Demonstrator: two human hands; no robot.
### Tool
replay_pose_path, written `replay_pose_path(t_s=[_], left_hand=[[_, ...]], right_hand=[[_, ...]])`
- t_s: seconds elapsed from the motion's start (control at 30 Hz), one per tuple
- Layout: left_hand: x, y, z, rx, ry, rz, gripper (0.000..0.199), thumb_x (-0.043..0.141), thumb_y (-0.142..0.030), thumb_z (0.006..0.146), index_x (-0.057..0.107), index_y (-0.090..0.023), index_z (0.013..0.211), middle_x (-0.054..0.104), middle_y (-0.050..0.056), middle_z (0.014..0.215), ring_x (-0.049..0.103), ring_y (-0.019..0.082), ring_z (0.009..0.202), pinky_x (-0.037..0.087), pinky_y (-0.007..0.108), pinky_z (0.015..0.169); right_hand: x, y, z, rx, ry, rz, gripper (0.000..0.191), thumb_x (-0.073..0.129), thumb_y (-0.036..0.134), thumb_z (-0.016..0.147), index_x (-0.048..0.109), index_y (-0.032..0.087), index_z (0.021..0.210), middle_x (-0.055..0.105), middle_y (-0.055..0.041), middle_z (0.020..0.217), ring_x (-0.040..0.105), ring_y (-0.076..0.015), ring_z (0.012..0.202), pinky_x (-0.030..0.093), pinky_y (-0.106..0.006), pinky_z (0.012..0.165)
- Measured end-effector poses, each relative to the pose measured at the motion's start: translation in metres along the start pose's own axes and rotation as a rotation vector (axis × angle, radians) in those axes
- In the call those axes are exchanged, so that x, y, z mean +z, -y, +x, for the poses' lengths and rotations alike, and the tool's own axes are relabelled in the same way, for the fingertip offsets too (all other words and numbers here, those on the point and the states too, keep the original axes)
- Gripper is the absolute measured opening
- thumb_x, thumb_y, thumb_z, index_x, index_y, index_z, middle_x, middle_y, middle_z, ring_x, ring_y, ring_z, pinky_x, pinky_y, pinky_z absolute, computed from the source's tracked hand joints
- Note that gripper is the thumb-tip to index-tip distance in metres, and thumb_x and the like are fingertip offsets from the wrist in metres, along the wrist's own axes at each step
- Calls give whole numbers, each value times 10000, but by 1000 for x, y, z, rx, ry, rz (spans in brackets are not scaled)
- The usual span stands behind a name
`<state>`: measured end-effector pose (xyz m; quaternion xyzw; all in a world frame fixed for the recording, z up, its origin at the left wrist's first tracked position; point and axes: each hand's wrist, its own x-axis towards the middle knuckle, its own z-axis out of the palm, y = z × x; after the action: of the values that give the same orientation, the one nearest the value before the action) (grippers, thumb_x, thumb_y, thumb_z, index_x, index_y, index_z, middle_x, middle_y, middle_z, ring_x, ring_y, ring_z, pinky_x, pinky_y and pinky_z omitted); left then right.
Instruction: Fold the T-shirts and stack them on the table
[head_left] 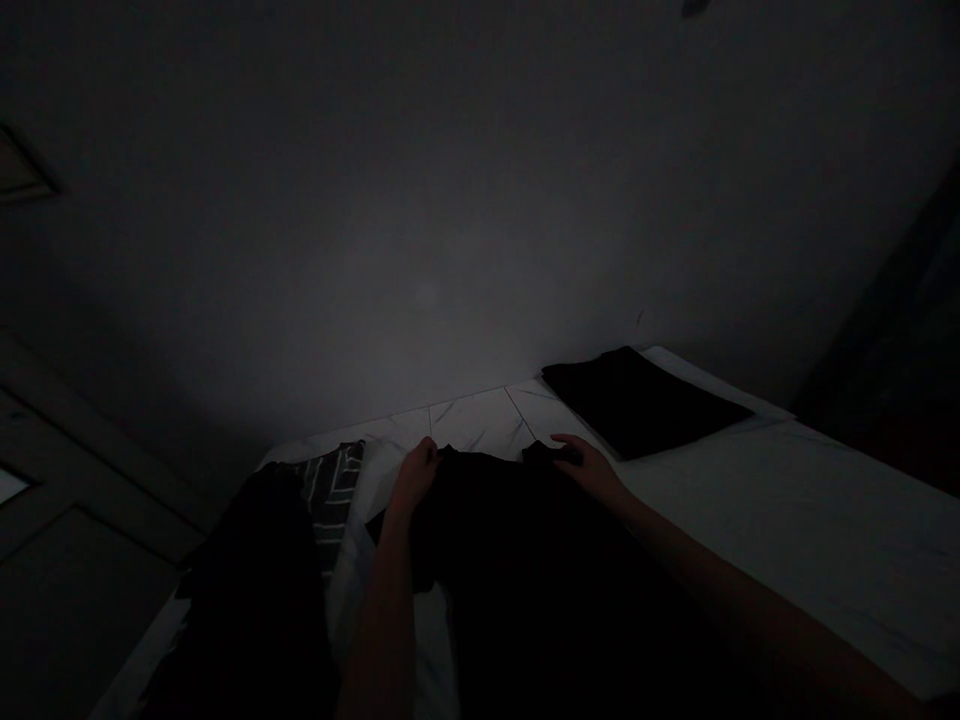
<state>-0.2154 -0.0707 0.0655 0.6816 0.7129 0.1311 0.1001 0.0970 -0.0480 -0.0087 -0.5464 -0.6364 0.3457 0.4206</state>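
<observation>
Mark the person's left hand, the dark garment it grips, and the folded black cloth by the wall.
Left hand (414,478): head view, back of the hand.
Dark garment (510,530): head view, middle of the body.
Folded black cloth (641,402): head view, top face.

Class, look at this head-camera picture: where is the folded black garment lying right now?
In the head view, the folded black garment lies toward the upper right on the bed, against the wall and just beyond the right hand.
</observation>
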Motion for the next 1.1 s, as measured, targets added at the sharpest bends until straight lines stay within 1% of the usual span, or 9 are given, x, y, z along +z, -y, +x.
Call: replay_pose_path(t_s=[0.1,0.27,0.37,0.5,0.57,0.67,0.73,0.87,1.1], left_hand=[[-27,-8,-9,135,-158,-194,87,432,-165,880,449,-205,806,574,-25,790,553,116,796,412,202,729],[-64,-26,-38,356,-384,-593,68,491,-150,787,517,-204,818,565,-39,754,549,114,725,413,215,692],[-76,-41,-59,376,-379,-647,106,553,-149,742,562,-206,831,639,-22,828,606,132,792,455,237,750],[-79,-62,-77,421,-299,-639,149,559,-119,711,592,-211,823,661,-15,827,622,141,797,479,249,750],[-77,-71,-81,446,-283,-624,145,552,-108,704,592,-210,800,649,-15,803,612,140,786,478,245,738],[-75,-81,-84,449,-292,-576,133,550,-105,694,578,-212,768,616,-28,752,575,126,713,457,227,677],[-74,-85,-84,434,-319,-544,148,547,-94,679,571,-212,765,600,-39,738,551,115,676,436,213,644],[-70,-89,-84,358,-346,-536,282,556,-56,625,591,-221,851,554,-66,700,515,97,624,387,190,589],[-69,-92,-85,353,-155,-425,159,715,-310,749,644,-237,872,513,-81,601,504,104,579,366,203,564]], right_hand=[[-4,23,2,-126,80,58,384,563,170,660,648,219,1031,706,-35,1018,654,-220,983,487,-395,929],[-6,88,-1,-300,399,-59,301,575,131,664,678,201,939,711,-53,963,657,-213,901,509,-381,867],[-3,130,-13,-398,406,-49,237,645,270,778,682,203,1002,695,-68,986,650,-207,905,517,-381,860],[7,164,-37,-492,357,168,410,739,399,776,634,219,1130,679,-64,1132,629,-208,1046,495,-388,943],[10,166,-46,-496,362,170,457,801,384,715,647,225,1115,697,-51,1105,631,-223,1046,487,-406,954],[9,159,-48,-475,385,207,212,715,285,778,689,213,975,724,-25,940,666,-201,909,515,-384,878],[5,152,-43,-471,322,254,120,619,190,794,692,205,888,709,-13,858,665,-175,832,525,-348,819],[-3,148,-36,-534,149,273,171,569,112,721,682,212,801,650,-9,834,622,-152,792,510,-303,745],[-1,149,-34,-427,205,327,100,613,134,674,591,207,737,599,24,741,551,-118,676,459,-257,640]])
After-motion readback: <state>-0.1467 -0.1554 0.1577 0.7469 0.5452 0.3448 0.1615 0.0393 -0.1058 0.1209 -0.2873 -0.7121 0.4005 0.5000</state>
